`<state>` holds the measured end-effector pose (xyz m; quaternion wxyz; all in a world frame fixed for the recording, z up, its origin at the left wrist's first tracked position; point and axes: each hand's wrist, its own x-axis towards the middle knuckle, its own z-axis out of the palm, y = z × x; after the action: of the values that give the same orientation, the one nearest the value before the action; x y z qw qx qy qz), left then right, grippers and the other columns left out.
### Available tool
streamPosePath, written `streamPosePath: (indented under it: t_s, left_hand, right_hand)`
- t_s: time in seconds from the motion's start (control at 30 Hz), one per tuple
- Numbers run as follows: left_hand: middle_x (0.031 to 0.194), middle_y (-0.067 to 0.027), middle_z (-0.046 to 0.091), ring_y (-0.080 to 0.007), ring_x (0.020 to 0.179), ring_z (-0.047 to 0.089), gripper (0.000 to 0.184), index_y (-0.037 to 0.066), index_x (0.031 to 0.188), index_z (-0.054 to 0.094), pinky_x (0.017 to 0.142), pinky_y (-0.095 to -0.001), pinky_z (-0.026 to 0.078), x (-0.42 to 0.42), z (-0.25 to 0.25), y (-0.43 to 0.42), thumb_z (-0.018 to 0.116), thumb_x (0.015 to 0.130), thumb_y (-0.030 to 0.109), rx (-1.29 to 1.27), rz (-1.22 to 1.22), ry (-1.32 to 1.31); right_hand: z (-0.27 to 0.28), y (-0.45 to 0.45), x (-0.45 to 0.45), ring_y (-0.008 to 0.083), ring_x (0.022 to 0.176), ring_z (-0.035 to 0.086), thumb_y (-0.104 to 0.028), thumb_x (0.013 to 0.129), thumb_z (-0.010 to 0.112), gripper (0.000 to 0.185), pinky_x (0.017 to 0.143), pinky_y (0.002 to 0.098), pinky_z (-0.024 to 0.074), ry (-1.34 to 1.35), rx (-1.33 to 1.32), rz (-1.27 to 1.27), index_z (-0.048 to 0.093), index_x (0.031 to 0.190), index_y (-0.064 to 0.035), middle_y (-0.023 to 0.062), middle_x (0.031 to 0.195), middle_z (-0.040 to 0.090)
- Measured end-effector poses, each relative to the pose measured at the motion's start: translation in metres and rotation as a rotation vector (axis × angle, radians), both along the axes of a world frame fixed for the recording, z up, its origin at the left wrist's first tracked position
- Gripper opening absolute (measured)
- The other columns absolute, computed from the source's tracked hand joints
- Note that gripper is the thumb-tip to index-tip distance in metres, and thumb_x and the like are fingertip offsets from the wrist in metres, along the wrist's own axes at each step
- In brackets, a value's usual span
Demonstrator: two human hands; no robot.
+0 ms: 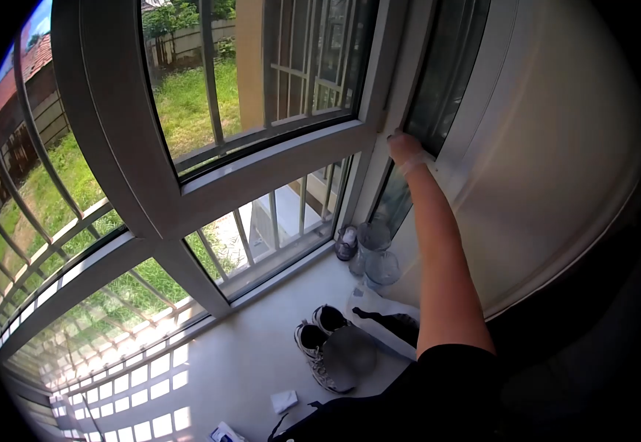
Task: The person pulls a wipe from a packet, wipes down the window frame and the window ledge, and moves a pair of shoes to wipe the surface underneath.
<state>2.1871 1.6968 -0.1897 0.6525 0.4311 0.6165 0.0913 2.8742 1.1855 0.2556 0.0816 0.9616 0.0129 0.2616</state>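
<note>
My right hand [406, 147] is stretched far forward, its fingers closed at the edge of the grey window frame [417, 70] on the right. Whatever the fingers grip there is too small to make out. A pale, see-through band [415, 163] lies around the wrist. Beyond the hand is a narrow dark glass pane [446, 81]. Below the arm, several clear containers [381, 267] stand in the corner by the frame. My left hand does not show.
On the white ledge are a pair of sneakers [313, 346], a dark round thing [350, 352], a white bag [379, 306] with something black in it, and a small white packet [284, 401]. Barred windows [261, 158] line the left. A pale curtain or panel [556, 147] hangs right.
</note>
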Motion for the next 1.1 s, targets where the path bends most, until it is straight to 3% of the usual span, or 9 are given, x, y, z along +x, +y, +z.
streamPosePath:
  t_s: [0.1,0.17,0.3,0.4,0.63,0.73,0.8,0.9,1.1]
  left_hand:
    - [0.111,-0.0135,0.059,-0.0256,0.085,0.063,0.060,0.013,0.137,0.037,0.064,-0.0397,0.055,0.006,0.002,-0.003,0.064,0.084,0.015,-0.019,0.008,0.016]
    - [0.110,-0.0135,0.059,-0.0257,0.085,0.063,0.060,0.013,0.137,0.037,0.063,-0.0399,0.055,0.007,0.005,-0.002,0.064,0.084,0.016,-0.026,0.004,0.024]
    - [0.110,-0.0135,0.059,-0.0259,0.085,0.063,0.060,0.014,0.137,0.036,0.063,-0.0403,0.056,0.008,0.005,-0.002,0.064,0.084,0.017,-0.050,0.011,0.037]
    - [0.110,-0.0135,0.059,-0.0260,0.084,0.063,0.060,0.015,0.138,0.036,0.062,-0.0405,0.056,0.011,0.011,-0.003,0.065,0.085,0.018,-0.048,0.004,0.051]
    - [0.110,-0.0134,0.059,-0.0263,0.083,0.064,0.061,0.016,0.138,0.035,0.060,-0.0412,0.056,0.012,0.011,-0.006,0.065,0.085,0.020,-0.067,0.014,0.054]
    - [0.110,-0.0134,0.059,-0.0265,0.083,0.064,0.061,0.017,0.139,0.035,0.060,-0.0415,0.056,0.006,0.010,-0.006,0.065,0.086,0.021,-0.080,0.006,0.061]
    - [0.109,-0.0134,0.059,-0.0265,0.083,0.064,0.061,0.017,0.139,0.035,0.059,-0.0417,0.056,-0.001,0.007,-0.004,0.065,0.086,0.021,-0.095,0.001,0.065]
    - [0.109,-0.0133,0.059,-0.0267,0.083,0.064,0.062,0.017,0.139,0.034,0.058,-0.0419,0.057,-0.013,-0.001,-0.002,0.065,0.086,0.022,-0.123,0.006,0.071]
    - [0.110,-0.0132,0.059,-0.0268,0.083,0.064,0.064,0.019,0.141,0.033,0.058,-0.0420,0.057,-0.029,-0.005,0.003,0.066,0.086,0.024,-0.146,0.027,0.120]
  right_hand:
    - [-0.004,-0.001,0.003,0.0330,0.088,0.063,-0.010,0.088,0.051,0.020,0.078,0.0426,0.0525,-0.025,-0.279,0.128,0.065,0.100,-0.0037,0.0168,0.104,0.061]
    - [-0.018,0.007,-0.015,0.0325,0.086,0.062,-0.008,0.086,0.052,0.019,0.075,0.0418,0.0535,0.144,-0.566,0.193,0.065,0.099,-0.0041,0.0164,0.101,0.061]
    - [-0.032,0.003,-0.005,0.0318,0.084,0.063,-0.008,0.086,0.051,0.016,0.071,0.0413,0.0543,0.143,-0.545,0.180,0.064,0.094,-0.0030,0.0173,0.098,0.061]
    - [-0.006,0.010,-0.005,0.0310,0.085,0.063,-0.010,0.087,0.051,0.015,0.073,0.0405,0.0541,-0.055,-0.286,0.171,0.064,0.090,-0.0028,0.0168,0.097,0.062]
    - [-0.008,-0.003,-0.013,0.0297,0.082,0.064,-0.009,0.083,0.053,0.015,0.069,0.0398,0.0545,-0.024,-0.612,0.331,0.065,0.086,-0.0008,0.0165,0.094,0.063]
    - [0.015,-0.012,-0.039,0.0296,0.083,0.065,-0.009,0.082,0.054,0.016,0.070,0.0391,0.0545,-0.016,-0.466,0.254,0.067,0.087,-0.0012,0.0162,0.093,0.064]
    - [0.017,-0.020,-0.065,0.0304,0.081,0.065,-0.008,0.082,0.054,0.016,0.070,0.0393,0.0545,0.336,-0.486,-0.058,0.068,0.087,-0.0023,0.0160,0.088,0.065]
    - [0.003,-0.040,-0.100,0.0305,0.080,0.066,-0.008,0.081,0.054,0.016,0.067,0.0396,0.0545,0.249,-0.415,-0.088,0.069,0.084,-0.0028,0.0162,0.083,0.065]
    - [0.015,-0.029,-0.066,0.0300,0.081,0.066,-0.009,0.082,0.054,0.014,0.067,0.0396,0.0546,0.073,-0.521,0.012,0.066,0.083,-0.0025,0.0159,0.085,0.065]
